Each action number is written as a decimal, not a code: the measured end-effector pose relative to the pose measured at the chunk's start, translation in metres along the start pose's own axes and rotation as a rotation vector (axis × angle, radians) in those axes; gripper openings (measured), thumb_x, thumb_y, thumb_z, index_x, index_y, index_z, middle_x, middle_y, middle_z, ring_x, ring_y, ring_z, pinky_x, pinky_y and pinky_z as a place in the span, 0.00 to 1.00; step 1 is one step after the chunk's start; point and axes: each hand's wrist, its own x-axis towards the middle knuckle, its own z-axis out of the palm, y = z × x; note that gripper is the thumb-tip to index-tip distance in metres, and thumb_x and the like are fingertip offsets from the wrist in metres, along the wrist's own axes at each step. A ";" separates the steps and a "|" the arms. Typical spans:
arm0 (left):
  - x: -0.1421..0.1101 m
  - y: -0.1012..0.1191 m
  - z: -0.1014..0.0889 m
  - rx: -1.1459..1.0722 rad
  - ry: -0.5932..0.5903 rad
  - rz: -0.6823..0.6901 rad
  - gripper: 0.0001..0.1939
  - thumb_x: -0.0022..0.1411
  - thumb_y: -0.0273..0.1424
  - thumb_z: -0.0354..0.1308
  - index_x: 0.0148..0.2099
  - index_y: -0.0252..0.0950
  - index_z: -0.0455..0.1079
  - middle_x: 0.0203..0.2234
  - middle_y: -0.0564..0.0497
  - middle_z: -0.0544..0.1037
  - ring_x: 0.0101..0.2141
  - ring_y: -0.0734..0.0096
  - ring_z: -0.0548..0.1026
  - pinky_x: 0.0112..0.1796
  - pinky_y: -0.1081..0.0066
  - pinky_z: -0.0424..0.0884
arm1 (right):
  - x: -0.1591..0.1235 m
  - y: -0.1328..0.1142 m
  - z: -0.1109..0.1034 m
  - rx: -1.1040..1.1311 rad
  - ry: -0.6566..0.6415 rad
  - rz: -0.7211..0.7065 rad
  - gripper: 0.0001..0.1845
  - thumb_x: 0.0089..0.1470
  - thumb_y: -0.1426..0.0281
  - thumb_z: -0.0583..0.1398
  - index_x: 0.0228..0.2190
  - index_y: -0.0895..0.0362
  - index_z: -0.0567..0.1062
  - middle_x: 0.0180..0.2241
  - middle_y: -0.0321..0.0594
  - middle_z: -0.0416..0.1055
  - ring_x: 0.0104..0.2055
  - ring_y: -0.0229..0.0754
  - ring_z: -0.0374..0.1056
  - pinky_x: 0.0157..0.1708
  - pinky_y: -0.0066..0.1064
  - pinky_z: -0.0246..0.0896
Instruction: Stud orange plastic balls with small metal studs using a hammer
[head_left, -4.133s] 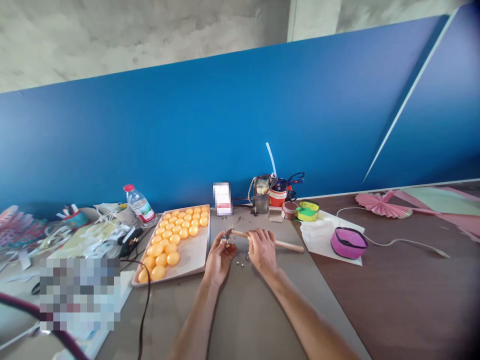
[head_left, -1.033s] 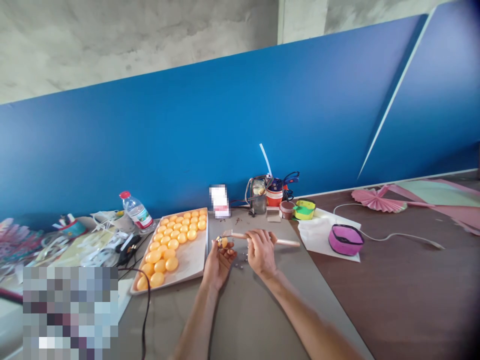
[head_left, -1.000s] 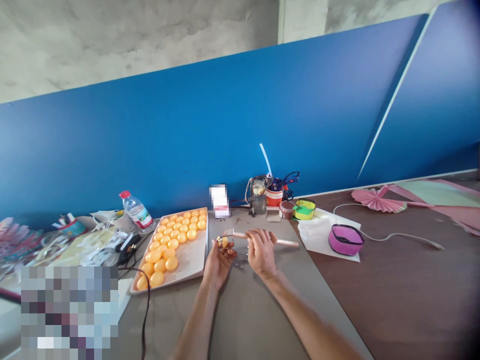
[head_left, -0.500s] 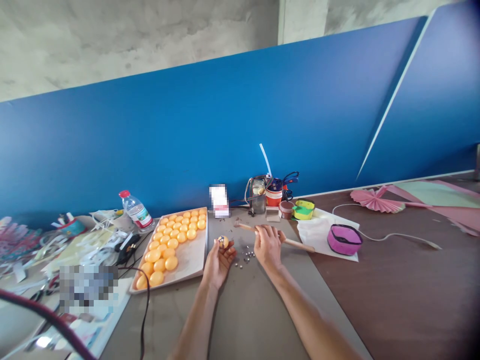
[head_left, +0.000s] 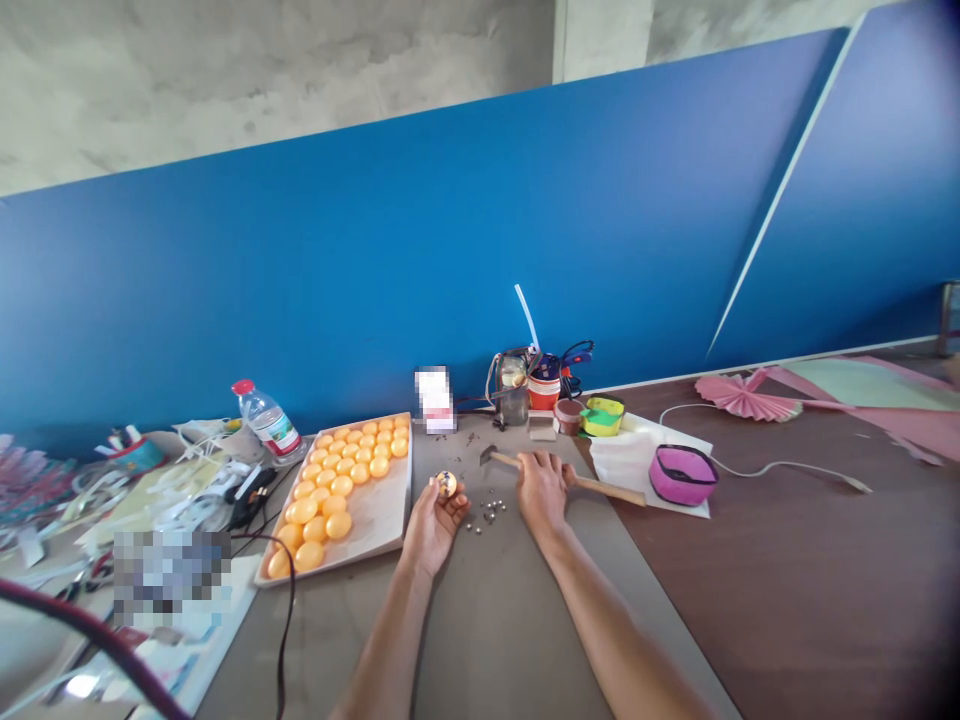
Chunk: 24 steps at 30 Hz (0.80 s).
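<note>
My left hand (head_left: 430, 530) holds a ping-pong ball (head_left: 445, 484) with dark and shiny bits on its upper side, gripped by the thumb and fingers just above the grey mat. To the right, my right hand (head_left: 544, 490) is closed round the wooden handle of a hammer (head_left: 611, 490). Its metal head points left, low over the mat and apart from the ball. Several small shiny metal pieces (head_left: 492, 510) lie scattered between my hands. A shallow white tray (head_left: 373, 522) of orange ping-pong balls (head_left: 342, 485) stands beside my left hand.
Behind my hands are a phone (head_left: 435, 400), a glass jar (head_left: 513, 400), an orange cup (head_left: 544, 392) and a yellow-green container (head_left: 602, 416). A purple band (head_left: 682, 474) sits on white paper at right. Left are a water bottle (head_left: 268, 420), a black cable (head_left: 287, 610) and clutter.
The hammer, over the ball in my left hand a second ago, has swung away to the right and down toward the mat. My left hand keeps the ball, its spotted side now facing up.
</note>
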 end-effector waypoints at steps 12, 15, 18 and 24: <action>0.002 -0.001 -0.001 0.008 0.008 0.004 0.10 0.56 0.35 0.56 0.35 0.32 0.69 0.27 0.47 0.76 0.26 0.73 0.74 0.34 0.69 0.71 | -0.005 -0.015 0.002 0.121 -0.261 -0.273 0.16 0.47 0.79 0.55 0.31 0.48 0.75 0.32 0.38 0.70 0.36 0.42 0.59 0.38 0.35 0.42; 0.000 -0.001 0.001 0.024 0.003 0.013 0.10 0.56 0.35 0.57 0.36 0.32 0.68 0.27 0.48 0.76 0.26 0.73 0.74 0.33 0.70 0.71 | -0.007 -0.015 0.006 0.109 -0.343 -0.293 0.14 0.47 0.78 0.56 0.31 0.47 0.76 0.32 0.38 0.71 0.37 0.42 0.60 0.37 0.35 0.42; -0.001 -0.002 0.003 0.049 0.001 0.021 0.10 0.55 0.35 0.57 0.36 0.32 0.68 0.28 0.48 0.76 0.26 0.73 0.74 0.32 0.71 0.71 | -0.008 -0.015 0.007 0.112 -0.373 -0.296 0.12 0.47 0.77 0.56 0.26 0.49 0.76 0.30 0.38 0.71 0.37 0.42 0.60 0.38 0.35 0.43; -0.003 -0.002 0.006 0.067 0.028 0.046 0.13 0.55 0.36 0.58 0.41 0.34 0.67 0.26 0.50 0.75 0.25 0.73 0.73 0.30 0.71 0.70 | -0.004 -0.016 0.005 0.287 -0.280 -0.200 0.11 0.49 0.77 0.54 0.26 0.53 0.74 0.32 0.37 0.72 0.37 0.40 0.64 0.40 0.35 0.47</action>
